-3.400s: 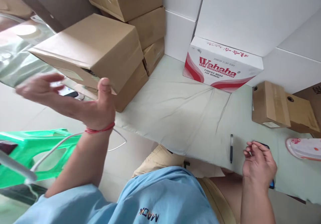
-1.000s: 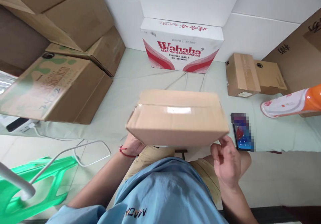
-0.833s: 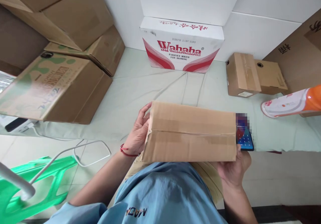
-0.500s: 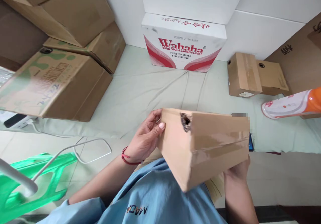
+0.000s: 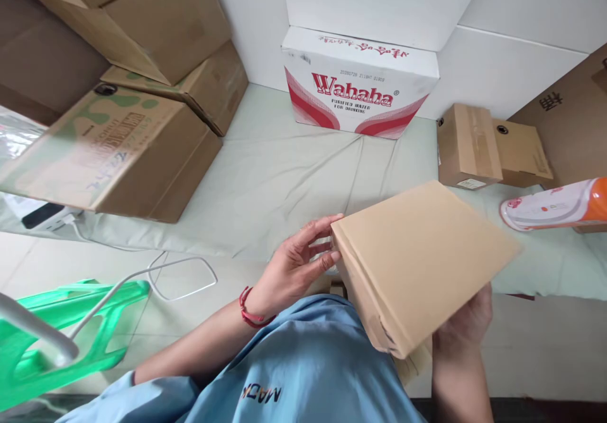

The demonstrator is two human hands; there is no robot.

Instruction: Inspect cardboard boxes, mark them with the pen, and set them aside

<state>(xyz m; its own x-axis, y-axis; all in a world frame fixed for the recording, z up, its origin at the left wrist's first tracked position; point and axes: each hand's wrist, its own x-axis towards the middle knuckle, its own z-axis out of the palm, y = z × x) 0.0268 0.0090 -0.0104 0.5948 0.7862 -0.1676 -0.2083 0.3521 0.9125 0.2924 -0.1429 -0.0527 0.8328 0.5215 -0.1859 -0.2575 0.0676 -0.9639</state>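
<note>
A plain brown cardboard box [image 5: 427, 258] is held up tilted over my lap, in front of the cloth-covered table. My left hand [image 5: 303, 258], with a red cord at the wrist, grips the box's left edge between thumb and fingers. Under the box's right side, my right hand [image 5: 467, 322] supports it, its fingers partly hidden behind the cardboard. A broad blank face of the box points up toward me. Its near left corner looks torn, with a dark gap.
A white and red Wahaha water carton [image 5: 355, 94] stands at the back wall. Large brown cartons [image 5: 156, 170] are stacked at left; two small boxes [image 5: 469, 148] and an orange-and-white bottle [image 5: 550, 208] are at right. Lower left are a green plastic stool [image 5: 104, 322] and a white cable [image 5: 208, 271].
Both hands have turned the box, so the taped side and torn hole have swung out of view and a blank face shows. The box has shifted slightly right.
</note>
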